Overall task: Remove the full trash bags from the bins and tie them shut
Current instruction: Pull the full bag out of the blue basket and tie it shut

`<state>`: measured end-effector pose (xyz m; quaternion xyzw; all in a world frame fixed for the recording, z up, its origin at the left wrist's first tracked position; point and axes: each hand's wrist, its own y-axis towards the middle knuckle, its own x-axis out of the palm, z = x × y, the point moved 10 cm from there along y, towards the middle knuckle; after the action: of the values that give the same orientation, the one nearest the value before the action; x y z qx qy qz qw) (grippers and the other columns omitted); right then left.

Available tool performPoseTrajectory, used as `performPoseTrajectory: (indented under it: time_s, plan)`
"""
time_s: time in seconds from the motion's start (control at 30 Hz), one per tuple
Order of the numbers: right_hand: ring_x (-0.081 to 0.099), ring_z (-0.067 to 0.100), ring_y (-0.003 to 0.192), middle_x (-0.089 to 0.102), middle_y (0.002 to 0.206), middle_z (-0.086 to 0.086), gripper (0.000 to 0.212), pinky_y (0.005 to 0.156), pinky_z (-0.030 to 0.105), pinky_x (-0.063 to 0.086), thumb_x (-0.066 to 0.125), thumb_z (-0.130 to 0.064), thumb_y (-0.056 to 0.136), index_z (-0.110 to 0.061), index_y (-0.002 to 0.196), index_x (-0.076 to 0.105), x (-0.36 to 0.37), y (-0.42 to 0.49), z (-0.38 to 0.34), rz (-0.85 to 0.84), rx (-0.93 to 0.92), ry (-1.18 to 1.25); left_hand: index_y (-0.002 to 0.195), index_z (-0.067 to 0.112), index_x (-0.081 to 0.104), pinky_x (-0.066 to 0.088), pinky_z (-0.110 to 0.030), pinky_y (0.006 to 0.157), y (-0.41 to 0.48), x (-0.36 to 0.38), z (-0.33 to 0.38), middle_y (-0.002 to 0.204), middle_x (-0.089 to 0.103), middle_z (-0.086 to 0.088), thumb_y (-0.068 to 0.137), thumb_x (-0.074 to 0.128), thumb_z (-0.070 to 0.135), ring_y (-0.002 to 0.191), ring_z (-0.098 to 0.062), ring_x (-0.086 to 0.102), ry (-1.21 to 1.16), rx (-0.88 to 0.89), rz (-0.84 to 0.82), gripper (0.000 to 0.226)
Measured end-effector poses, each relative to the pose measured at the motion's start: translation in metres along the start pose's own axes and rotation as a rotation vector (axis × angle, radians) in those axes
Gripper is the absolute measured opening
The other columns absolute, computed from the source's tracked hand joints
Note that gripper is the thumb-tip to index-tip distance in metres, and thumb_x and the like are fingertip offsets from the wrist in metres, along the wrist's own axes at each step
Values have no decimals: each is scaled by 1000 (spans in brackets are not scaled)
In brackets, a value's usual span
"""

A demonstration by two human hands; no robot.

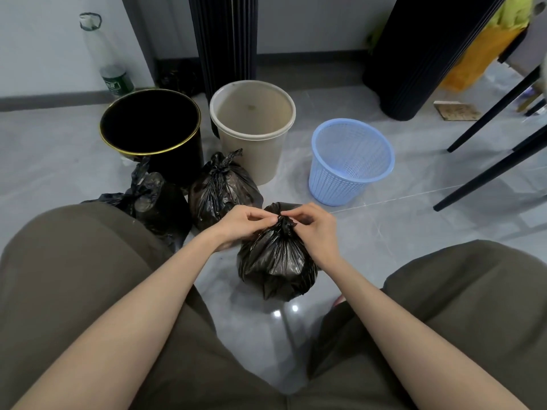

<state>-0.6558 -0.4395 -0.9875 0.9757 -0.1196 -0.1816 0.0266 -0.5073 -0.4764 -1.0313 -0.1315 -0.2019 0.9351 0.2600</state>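
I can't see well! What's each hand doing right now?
Left hand: pinching the neck of the black bag.
Right hand: pinching the same neck.

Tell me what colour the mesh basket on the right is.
Light blue; the mesh basket shows clearly in the head view.

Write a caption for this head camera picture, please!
Tying up: left hand and right hand pinch the near bag, beside two tied bags and black bin, beige bin and blue bin.

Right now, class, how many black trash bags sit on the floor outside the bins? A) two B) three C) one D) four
B: the left bag and middle bag lie near the black bin, while the left hand and right hand pinch the neck of the third bag.
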Motion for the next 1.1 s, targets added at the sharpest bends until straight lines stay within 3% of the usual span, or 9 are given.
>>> performPoseTrajectory:
  time_s: [0.17,0.3,0.47,0.63,0.7,0.8,0.93,1.03,1.1]
  plan:
    - [67,4,79,70,84,-9,27,78,17,51,66,6,76,-16,87,77,7,1,9,-71,62,-13,108,10,69,35,1,49,2,-5,4,87,67,10,86,66,12,46,10,52,103,35,92,22]
    - [63,7,73,70,76,1,7,73,23,50,69,-2,81,-7,83,75,18,-2,30,-104,192,35,96,12,76,44,-14,78,2,-10,6,96,74,-3,83,68,15,79,-1,63,353,71,172,16]
    - [58,14,77,67,80,11,16,69,24,51,72,-11,82,4,88,73,28,-24,66,-62,515,251,84,19,78,47,-20,85,0,-9,-3,86,75,5,83,61,18,86,-9,66,568,17,214,17]
    - [67,22,90,71,94,13,16,91,35,54,80,-13,72,-6,84,71,45,-49,107,-58,814,290,69,18,74,47,-22,82,-3,-2,-24,81,73,3,80,55,13,87,-21,67,737,-84,181,23]
    - [66,21,83,69,90,11,10,80,27,57,77,-9,75,-7,78,68,46,-55,114,-44,886,317,55,18,66,51,-27,86,-3,-2,-32,89,74,1,77,52,10,86,-24,67,784,-105,166,27]
    - [53,10,64,59,73,1,12,41,10,43,70,-5,82,-8,77,60,37,-62,113,-13,971,310,42,18,51,54,-31,83,-4,-8,-43,75,71,0,72,49,6,75,-25,67,827,-155,163,32]
    - [59,16,81,62,90,5,21,48,19,39,70,-8,83,-2,101,62,37,-70,120,11,1046,300,37,14,32,55,-34,68,-7,-5,-45,46,39,1,65,45,1,47,-21,41,896,-153,141,33]
    - [58,16,82,62,82,3,6,62,20,44,70,-10,83,-8,87,66,35,-59,119,-2,961,234,44,18,47,51,-34,71,-4,-11,-44,54,49,0,73,49,5,56,-24,53,886,-129,189,32]
    - [55,18,87,61,83,3,7,57,15,44,68,-11,85,-6,90,68,31,-51,112,-4,918,245,66,23,71,52,-32,81,0,-10,-43,75,69,1,84,55,14,77,-23,65,807,-83,181,27]
